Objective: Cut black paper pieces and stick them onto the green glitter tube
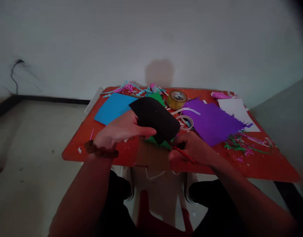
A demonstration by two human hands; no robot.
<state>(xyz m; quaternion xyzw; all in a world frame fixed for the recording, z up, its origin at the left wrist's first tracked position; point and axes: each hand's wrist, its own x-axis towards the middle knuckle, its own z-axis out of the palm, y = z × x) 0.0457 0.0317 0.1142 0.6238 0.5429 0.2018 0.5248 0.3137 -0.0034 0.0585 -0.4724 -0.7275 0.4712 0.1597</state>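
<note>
1. over the red table (pixel 75 148), the left hand (pixel 119 129) holds curled black paper (pixel 155 120) against its fingers, the sheet resting just right of the palm.
2. right hand (pixel 192 148) grips a red-handled tool (pixel 184 155) at the paper's lower edge.

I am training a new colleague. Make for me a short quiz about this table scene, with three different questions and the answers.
1. Which hand wears the brown wrist band, left or right?
2. True or false: the purple paper has a jagged edge.
3. What colour is the curved paper held by the left hand?

Key: 1. left; 2. true; 3. black.
</note>
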